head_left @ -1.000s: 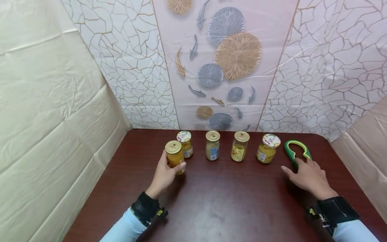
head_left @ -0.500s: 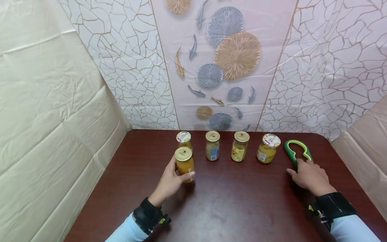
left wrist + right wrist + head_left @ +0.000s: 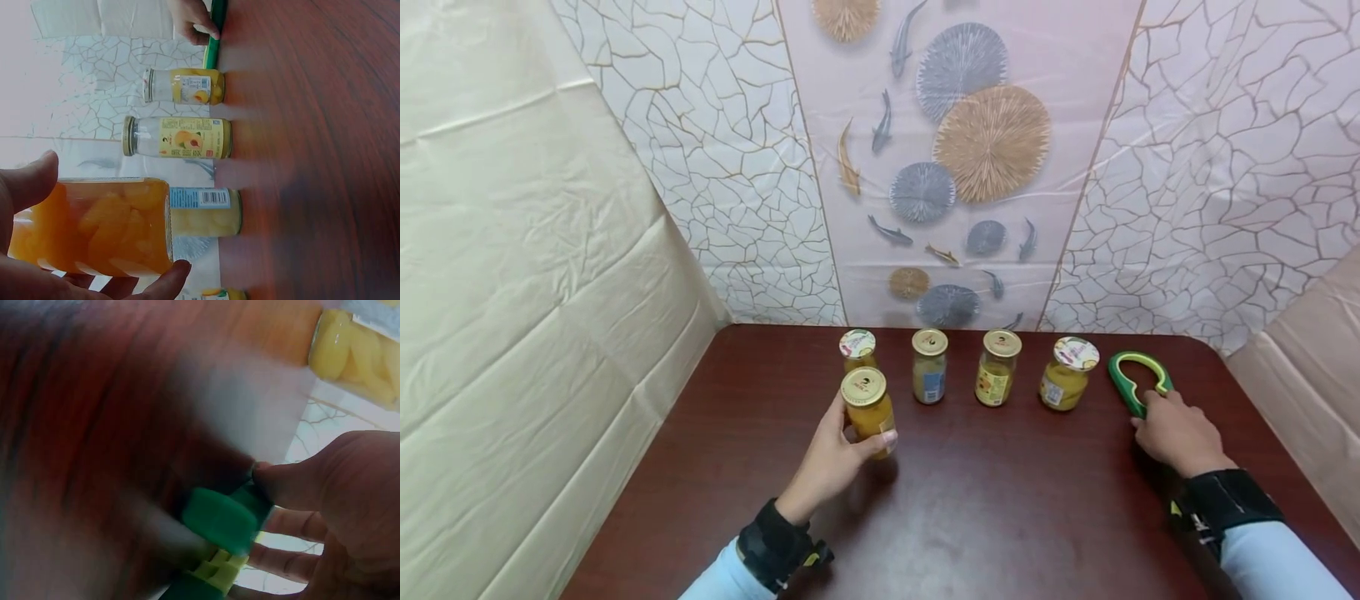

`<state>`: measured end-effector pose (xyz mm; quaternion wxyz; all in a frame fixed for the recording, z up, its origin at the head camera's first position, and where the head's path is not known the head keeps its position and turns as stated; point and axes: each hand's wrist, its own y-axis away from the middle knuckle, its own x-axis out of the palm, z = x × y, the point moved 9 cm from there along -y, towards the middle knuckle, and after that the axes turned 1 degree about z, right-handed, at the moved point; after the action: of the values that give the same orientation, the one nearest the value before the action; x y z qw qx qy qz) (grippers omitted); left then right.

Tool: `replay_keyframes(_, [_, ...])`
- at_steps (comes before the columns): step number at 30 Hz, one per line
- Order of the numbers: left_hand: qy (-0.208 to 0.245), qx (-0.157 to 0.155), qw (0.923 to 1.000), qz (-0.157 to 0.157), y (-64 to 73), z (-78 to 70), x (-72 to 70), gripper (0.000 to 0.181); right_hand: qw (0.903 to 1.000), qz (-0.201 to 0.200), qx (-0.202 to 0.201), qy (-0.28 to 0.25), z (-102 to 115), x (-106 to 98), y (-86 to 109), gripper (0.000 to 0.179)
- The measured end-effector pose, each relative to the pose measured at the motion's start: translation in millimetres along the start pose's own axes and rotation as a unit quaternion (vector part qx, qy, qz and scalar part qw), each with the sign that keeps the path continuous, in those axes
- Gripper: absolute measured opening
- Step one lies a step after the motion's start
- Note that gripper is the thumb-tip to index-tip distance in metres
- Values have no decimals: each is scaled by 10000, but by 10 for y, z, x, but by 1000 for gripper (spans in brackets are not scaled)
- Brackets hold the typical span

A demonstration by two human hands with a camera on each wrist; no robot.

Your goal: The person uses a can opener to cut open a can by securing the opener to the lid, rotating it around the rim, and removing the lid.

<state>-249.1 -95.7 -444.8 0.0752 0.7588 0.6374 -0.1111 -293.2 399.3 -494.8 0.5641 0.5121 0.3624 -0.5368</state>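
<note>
My left hand [image 3: 829, 471] grips a glass jar of orange fruit pieces [image 3: 868, 412] with a gold lid, thumb on one side and fingers on the other. In the left wrist view the jar's base is off the tabletop. At the right, my right hand [image 3: 1182, 433] has its thumb and fingers around the ends of a green horseshoe-shaped jar opener [image 3: 1122, 385]. The right wrist view shows the thumb against the dark green end of the opener [image 3: 220, 519], near its stepped light green inner teeth.
Along the table's back stand a small jar [image 3: 859, 348] partly hidden by the held one, a blue-labelled jar [image 3: 929, 375], a yellow-labelled jar [image 3: 997, 371] and a squat jar of yellow fruit [image 3: 1066, 379]. A patterned cloth [image 3: 925, 250] hangs behind the dark red table [image 3: 985, 500].
My left hand has carried the jar to the right and nearer, away from the back row. My right hand has shifted slightly right and drawn its thumb in against the jar opener.
</note>
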Motion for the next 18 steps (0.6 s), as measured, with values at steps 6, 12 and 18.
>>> replay_keyframes(6, [78,-48,9997,206,44,-13,80,79,9999,59,-95,32,-50,14,-39,53])
replay_keyframes(12, [172,34,9998,111,42,11,71,79,9999,49,55,-141,-24,47,-28,54])
replay_keyframes(18, [132,95,9998,-104,38,7,30,77,9992,185,275,-212,-46,76,-35,55])
